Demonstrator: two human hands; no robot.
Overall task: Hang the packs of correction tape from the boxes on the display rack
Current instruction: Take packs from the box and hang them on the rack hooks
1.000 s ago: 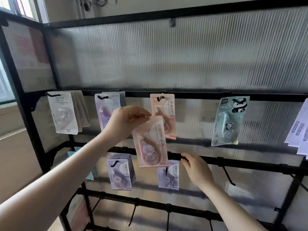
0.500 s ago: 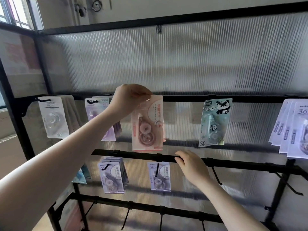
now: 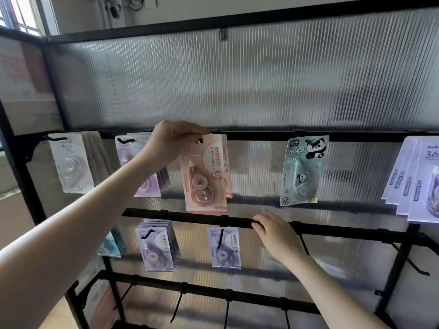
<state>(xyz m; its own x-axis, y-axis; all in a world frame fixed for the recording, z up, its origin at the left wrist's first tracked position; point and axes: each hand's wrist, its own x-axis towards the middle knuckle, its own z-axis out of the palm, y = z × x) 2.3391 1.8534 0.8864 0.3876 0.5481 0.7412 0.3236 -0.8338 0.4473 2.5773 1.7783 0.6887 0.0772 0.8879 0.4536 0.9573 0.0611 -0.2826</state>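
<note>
Inspector: Position of the pink pack (image 3: 206, 173) is requested, relative to the upper rail (image 3: 261, 136) of the display rack.

Clerk: Pack is held upright just below that rail, its top edge pinched by the left hand (image 3: 174, 141); a second pink card is seen directly behind it; whether the hook is threaded through the hole cannot be told.

Inspector: Right hand (image 3: 276, 233)?

Clerk: It is rested on the middle rail (image 3: 190, 216), below the upper rail, fingers curled over the bar.

Inspector: Neighbours?

Clerk: A panda pack (image 3: 303, 169) is hung right of the pink pack; purple packs (image 3: 142, 167) and white packs (image 3: 71, 162) are hung left of it.
</note>
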